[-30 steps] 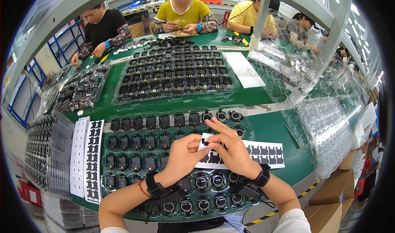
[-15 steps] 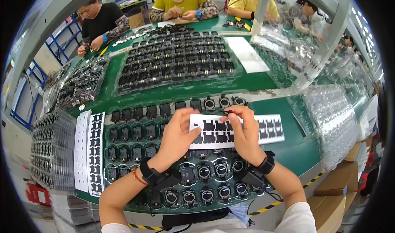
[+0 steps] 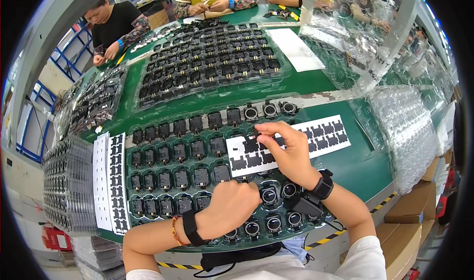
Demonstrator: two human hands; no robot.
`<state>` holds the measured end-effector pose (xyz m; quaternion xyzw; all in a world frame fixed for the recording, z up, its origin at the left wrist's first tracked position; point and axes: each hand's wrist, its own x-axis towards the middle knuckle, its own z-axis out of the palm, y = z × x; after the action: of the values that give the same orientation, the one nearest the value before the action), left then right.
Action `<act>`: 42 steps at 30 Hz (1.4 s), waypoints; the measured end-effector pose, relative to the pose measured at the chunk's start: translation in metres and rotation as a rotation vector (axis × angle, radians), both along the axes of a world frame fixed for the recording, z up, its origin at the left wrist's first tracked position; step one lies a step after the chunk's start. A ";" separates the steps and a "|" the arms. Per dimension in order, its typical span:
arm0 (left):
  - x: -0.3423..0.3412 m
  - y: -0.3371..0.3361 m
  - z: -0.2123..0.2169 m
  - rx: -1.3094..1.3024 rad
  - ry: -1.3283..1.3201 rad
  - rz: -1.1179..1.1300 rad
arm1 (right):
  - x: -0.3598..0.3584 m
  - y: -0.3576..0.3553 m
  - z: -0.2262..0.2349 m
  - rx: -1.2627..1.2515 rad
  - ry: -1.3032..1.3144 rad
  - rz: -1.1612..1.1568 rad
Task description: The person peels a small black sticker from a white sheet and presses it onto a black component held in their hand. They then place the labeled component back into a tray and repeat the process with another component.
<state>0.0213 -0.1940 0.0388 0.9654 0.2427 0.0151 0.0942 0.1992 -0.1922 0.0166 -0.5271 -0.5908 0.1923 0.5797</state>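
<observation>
My right hand (image 3: 291,151) pinches a small black sticker (image 3: 256,132) between thumb and forefinger. It is just over a white sheet of black stickers (image 3: 328,144), which lies across the tray's upper right part. My left hand (image 3: 234,206) is curled, knuckles up, low over the clear plastic tray (image 3: 168,137); its fingertips and anything in them are hidden. Rows of square black housings (image 3: 201,176) fill the tray's left side. Round lens-like parts with metal rings (image 3: 269,196) sit in pockets at its front right and far edge.
At the left stand a stack of clear trays (image 3: 69,186) and more sticker sheets (image 3: 117,181). A second tray of black parts (image 3: 210,57) lies beyond. Bubble wrap (image 3: 402,131) hangs at the right, above cardboard boxes (image 3: 412,206). Co-workers sit across the table.
My left hand has let go of the sticker sheet and moved down over the tray's near part. The sheet now lies flat. My right hand has shifted slightly left and nearer.
</observation>
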 end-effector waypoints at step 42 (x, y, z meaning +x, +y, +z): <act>-0.008 0.057 0.005 -0.790 -0.707 0.325 | 0.001 -0.003 0.008 -0.184 0.072 0.250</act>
<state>0.0130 -0.1371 0.0441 0.7430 0.3294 0.2602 0.5213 0.1997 -0.1956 0.0243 -0.4930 -0.6105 0.3353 0.5213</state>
